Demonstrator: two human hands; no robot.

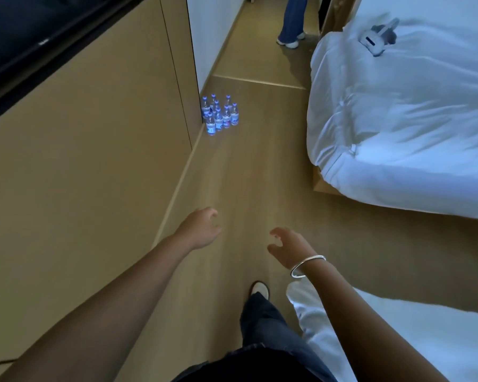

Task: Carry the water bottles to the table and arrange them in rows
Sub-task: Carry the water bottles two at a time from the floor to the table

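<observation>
Early in the task, by the look of it. A cluster of small clear plastic water bottles with blue caps and blue-and-white labels standing upright on the light wood-look floor, packed close together at the corner of the tan wall panel, well ahead of both hands. About nine or ten countable, exact number hard to tell at this distance. None lifted, none carried.

Left hand stretched forward, fingers loosely curled, holding nothing. Right hand, with a thin silver bangle on the wrist, likewise reaching out with fingers spread and relaxed, empty. Hands apart from each other and well short of the bottles.

No table in view, so no telling whether any rows are begun there. Beside the path on the right, a bed with rumpled white bedding, a white device with a strap lying on it. Farther back, the jeans-clad legs of another person.

Left to do, judging from here: close the distance, pick up the bottles, carry them over, set them in rows — effectively the whole visible batch.
</observation>
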